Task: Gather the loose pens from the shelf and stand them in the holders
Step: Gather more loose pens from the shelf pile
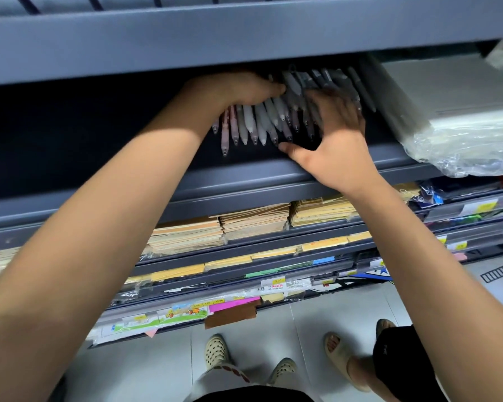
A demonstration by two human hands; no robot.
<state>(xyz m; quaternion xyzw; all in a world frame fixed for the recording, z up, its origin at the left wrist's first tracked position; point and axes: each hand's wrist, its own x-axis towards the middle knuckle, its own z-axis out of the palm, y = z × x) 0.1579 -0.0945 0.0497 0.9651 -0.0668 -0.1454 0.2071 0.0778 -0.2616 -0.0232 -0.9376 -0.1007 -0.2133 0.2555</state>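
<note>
The pens (pixel 260 123) are lying in a fanned row on the dark grey shelf (pixel 244 175) in the upper middle of the frame, their tips pointing toward the shelf's front edge. Most are showing frosted white or pale grey barrels with small metal tips, a few at the left end of the row are looking pinkish, and darker grey ones are sitting further back toward the upper right. The left hand (pixel 238 88) is resting palm-down across the upper part of the row with its thumb stretching right over the barrels; its fingers are hiding beneath the hand, so I cannot tell whether its grip is closing round any pens. The right hand (pixel 334 140) is lying over the right end of the row with its grip spread, the fingers laid flat on the pens and the thumb reaching left just beside the lowest tips. To the right of the pens a plastic-wrapped bundle (pixel 462 140) is overhanging the shelf edge. On the shelves below, stacks of tan envelopes (pixel 253 221) are sitting side by side. Lower still, a white price label (pixel 277 285) is reading "No.4734" in red under a yellow "3.00"; the other tags are staying too small and blurred to read.
</note>
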